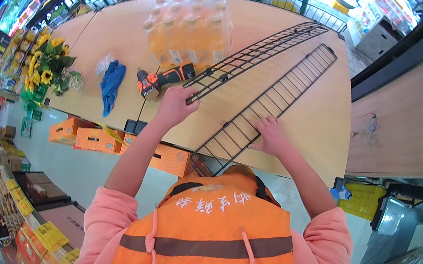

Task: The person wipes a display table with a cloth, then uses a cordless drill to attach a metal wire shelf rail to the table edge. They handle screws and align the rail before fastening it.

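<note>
Head fisheye — close above table point(310, 139), facing steeply down.

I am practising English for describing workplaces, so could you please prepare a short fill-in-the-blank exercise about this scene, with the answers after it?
1. The left hand holds a wire rack whose colour is ____.
2. The right hand touches a second rack, which lies to the ____ of the first one.
3. The cloth lying left of the drill is ____.
4. The flowers have dark centres and ____ petals.

Missing words: black; right; blue; yellow.
</note>
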The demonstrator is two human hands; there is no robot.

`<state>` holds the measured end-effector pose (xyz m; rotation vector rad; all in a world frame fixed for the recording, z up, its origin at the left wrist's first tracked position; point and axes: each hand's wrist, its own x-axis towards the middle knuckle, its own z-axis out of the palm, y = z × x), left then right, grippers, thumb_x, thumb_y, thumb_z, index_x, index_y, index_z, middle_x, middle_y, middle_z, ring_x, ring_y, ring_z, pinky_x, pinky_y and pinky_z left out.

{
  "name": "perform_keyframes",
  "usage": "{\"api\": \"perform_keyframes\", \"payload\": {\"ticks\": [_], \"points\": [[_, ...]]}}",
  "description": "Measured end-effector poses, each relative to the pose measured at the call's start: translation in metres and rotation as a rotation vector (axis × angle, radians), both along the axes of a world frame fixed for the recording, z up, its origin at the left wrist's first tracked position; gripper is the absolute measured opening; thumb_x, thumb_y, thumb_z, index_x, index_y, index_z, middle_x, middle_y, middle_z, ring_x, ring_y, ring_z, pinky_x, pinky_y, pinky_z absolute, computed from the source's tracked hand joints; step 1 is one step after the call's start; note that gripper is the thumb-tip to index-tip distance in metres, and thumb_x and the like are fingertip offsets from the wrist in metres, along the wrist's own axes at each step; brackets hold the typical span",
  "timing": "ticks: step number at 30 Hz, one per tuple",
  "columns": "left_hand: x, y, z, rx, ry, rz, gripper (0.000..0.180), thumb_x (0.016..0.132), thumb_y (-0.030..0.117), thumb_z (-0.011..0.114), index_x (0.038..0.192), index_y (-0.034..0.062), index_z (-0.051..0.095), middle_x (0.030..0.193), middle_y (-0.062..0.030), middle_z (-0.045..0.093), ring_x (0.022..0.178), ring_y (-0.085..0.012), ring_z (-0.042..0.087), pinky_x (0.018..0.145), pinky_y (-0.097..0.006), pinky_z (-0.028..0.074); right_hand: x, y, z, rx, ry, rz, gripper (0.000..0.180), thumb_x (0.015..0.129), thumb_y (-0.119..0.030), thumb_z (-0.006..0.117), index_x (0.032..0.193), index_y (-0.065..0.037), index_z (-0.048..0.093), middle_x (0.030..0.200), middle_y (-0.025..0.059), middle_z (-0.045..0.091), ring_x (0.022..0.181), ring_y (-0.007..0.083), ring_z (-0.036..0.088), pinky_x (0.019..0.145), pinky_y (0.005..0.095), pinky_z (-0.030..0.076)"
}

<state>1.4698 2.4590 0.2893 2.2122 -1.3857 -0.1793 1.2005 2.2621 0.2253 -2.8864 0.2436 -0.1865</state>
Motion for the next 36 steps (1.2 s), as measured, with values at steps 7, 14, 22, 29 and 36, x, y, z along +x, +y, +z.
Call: {"api": "perform_keyframes", "payload": {"ticks": [7,14,22,29,36], "points": [[-0.011,-0.032,-0.051,0.139,-0.129,-0.06,0.032,0.078,0.03,0.066,0.106,0.0161,0.068,0.081,-0.0105,0.063,0.088,-0.0279,0.058,0.086,-0.041,0.042,-0.037,0.041,-0.001,0.062,0.015,-0.082,0.064,0.064,-0.044,0.078,0.111,-0.006,0.057,0.101,0.009,0.055,0.102,0.028,0.048,0.087,0.0401,0.041],[-0.017,-0.061,-0.073,0.126,-0.301,-0.067,0.03,0.077,0.027,0.066,0.106,0.0172,0.067,0.096,-0.0087,0.062,0.098,-0.0246,0.056,0.087,-0.045,0.042,-0.066,0.074,-0.025,0.049,-0.114,0.037,0.036,0.071,-0.018,0.065,0.106,-0.011,0.058,0.096,0.0061,0.055,0.098,0.0249,0.052,0.084,0.039,0.043],[0.005,0.005,0.029,0.034,0.257,-0.075,0.039,0.086,0.029,0.065,0.119,0.0101,0.062,0.115,-0.0088,0.061,0.107,-0.0254,0.058,0.093,-0.035,0.044,-0.051,0.066,0.03,-0.072,0.025,0.154,0.023,0.077,-0.011,0.055,0.101,-0.008,0.057,0.084,0.0064,0.052,0.074,0.0241,0.06,0.059,0.0364,0.049],[0.017,0.117,0.062,-0.194,0.038,0.079,0.028,0.085,0.022,0.066,0.11,0.0086,0.066,0.11,-0.0086,0.063,0.104,-0.027,0.058,0.09,-0.035,0.045,0.038,0.092,0.092,0.14,-0.192,0.226,0.014,0.081,-0.004,0.055,0.095,-0.005,0.052,0.079,0.0108,0.05,0.061,0.0296,0.058,0.052,0.0401,0.047],[0.076,0.143,-0.013,-0.466,0.557,0.432,0.028,0.093,0.024,0.059,0.086,-0.0012,0.069,0.071,-0.0063,0.063,0.069,-0.013,0.059,0.066,-0.028,0.046,0.1,0.14,0.074,0.103,-0.067,0.173,0.019,0.084,-0.007,0.056,0.103,-0.004,0.055,0.081,0.0113,0.053,0.064,0.0305,0.06,0.054,0.0397,0.049]]}}
